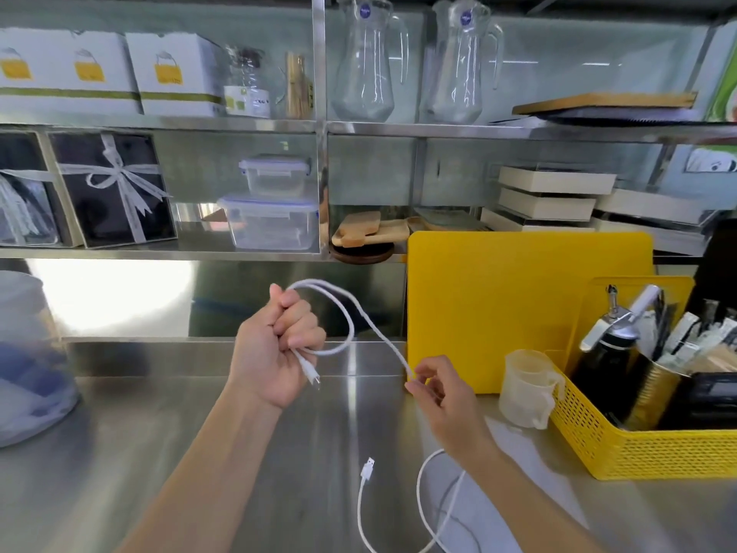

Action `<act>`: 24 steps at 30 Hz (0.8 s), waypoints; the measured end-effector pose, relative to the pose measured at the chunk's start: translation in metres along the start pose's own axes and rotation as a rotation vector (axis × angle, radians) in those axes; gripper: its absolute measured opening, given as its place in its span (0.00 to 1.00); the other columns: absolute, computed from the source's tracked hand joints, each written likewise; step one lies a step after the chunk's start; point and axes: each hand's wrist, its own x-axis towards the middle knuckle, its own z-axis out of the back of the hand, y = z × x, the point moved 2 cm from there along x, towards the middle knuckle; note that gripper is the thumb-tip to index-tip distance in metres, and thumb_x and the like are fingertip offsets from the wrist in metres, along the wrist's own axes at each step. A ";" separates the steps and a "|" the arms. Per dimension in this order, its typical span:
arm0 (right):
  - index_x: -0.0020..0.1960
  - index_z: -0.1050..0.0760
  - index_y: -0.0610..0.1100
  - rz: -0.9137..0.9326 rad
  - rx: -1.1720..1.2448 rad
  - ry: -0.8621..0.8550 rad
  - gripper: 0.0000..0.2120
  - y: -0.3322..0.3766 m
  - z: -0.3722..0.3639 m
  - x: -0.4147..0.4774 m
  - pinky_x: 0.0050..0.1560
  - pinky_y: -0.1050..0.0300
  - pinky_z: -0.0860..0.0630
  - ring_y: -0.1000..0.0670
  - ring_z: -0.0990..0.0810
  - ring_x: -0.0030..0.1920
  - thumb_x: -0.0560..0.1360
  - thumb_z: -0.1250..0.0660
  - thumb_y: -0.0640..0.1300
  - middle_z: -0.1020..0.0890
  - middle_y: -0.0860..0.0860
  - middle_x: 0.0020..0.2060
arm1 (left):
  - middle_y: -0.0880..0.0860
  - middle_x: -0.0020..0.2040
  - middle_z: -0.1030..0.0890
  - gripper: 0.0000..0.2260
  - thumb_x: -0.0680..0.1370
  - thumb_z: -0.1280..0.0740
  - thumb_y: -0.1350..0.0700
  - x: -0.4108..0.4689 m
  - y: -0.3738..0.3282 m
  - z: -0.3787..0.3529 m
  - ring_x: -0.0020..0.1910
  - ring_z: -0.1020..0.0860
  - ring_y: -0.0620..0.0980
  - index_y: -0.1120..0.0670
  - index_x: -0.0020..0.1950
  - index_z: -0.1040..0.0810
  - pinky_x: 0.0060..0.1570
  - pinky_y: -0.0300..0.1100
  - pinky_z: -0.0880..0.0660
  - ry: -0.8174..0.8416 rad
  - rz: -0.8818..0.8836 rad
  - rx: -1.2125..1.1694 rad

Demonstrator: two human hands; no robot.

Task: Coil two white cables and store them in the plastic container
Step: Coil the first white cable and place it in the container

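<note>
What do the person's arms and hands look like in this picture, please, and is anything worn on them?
Both forearms are bare as far as the frame shows, with no sleeves in view. The left hand and the right hand carry no gloves, and no rings, watch or wristband can be seen. The fingernails look short and unpainted.

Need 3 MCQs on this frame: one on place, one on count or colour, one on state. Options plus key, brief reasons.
1. Where are the clear lidded containers?
A. on the counter
B. on the lower shelf
C. in the yellow basket

2. How many glass pitchers stand on the top shelf?
A. one
B. two
C. four

3. What is the left hand doing?
A. lying flat on the counter
B. gripping a loop of white cable
C. holding a pitcher

Key: 1 B, they sit stacked on the lower shelf; 2 B, two stand side by side; 3 B, the fist is closed on the loop while the right hand pinches the cable further along.
</note>
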 end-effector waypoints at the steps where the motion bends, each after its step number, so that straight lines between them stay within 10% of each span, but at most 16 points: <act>1: 0.41 0.32 0.57 0.052 -0.040 -0.017 0.08 0.000 0.000 -0.003 0.32 0.69 0.35 0.57 0.30 0.32 0.74 0.36 0.46 0.27 0.58 0.32 | 0.47 0.19 0.37 0.22 0.82 0.48 0.50 0.001 -0.006 0.001 0.23 0.49 0.41 0.55 0.29 0.30 0.16 0.29 0.37 0.005 -0.022 -0.048; 6: 0.42 0.27 0.47 0.445 -0.493 -0.046 0.06 0.009 0.010 -0.004 0.22 0.62 0.32 0.53 0.27 0.28 0.76 0.39 0.46 0.22 0.52 0.32 | 0.47 0.20 0.38 0.18 0.81 0.46 0.50 0.002 -0.021 0.006 0.16 0.40 0.43 0.55 0.34 0.32 0.17 0.31 0.34 -0.086 -0.075 0.018; 9: 0.37 0.29 0.48 0.487 -0.745 0.167 0.05 0.024 0.002 -0.002 0.20 0.63 0.47 0.50 0.31 0.23 0.70 0.34 0.41 0.24 0.53 0.29 | 0.48 0.22 0.35 0.17 0.82 0.47 0.50 0.003 -0.011 0.008 0.18 0.34 0.43 0.55 0.36 0.31 0.24 0.38 0.23 -0.172 -0.122 0.224; 14: 0.48 0.28 0.47 0.391 -0.585 0.464 0.08 0.064 -0.004 -0.007 0.35 0.59 0.40 0.54 0.32 0.38 0.78 0.43 0.48 0.23 0.51 0.44 | 0.56 0.26 0.22 0.17 0.83 0.48 0.51 0.002 0.009 0.006 0.28 0.18 0.53 0.58 0.38 0.32 0.36 0.52 0.17 -0.150 -0.080 0.635; 20: 0.44 0.28 0.47 0.218 -0.398 0.272 0.12 0.096 0.013 0.004 0.39 0.54 0.33 0.51 0.30 0.38 0.77 0.47 0.51 0.28 0.60 0.35 | 0.59 0.30 0.18 0.17 0.83 0.49 0.52 -0.009 0.035 0.014 0.24 0.20 0.54 0.60 0.39 0.32 0.31 0.44 0.22 -0.023 0.087 1.224; 24: 0.43 0.30 0.45 0.146 -0.375 0.201 0.14 0.095 0.017 0.011 0.39 0.51 0.31 0.48 0.29 0.38 0.78 0.48 0.52 0.29 0.54 0.35 | 0.57 0.24 0.21 0.18 0.83 0.49 0.53 -0.015 0.050 0.009 0.17 0.25 0.50 0.64 0.45 0.28 0.23 0.38 0.27 0.095 0.218 1.216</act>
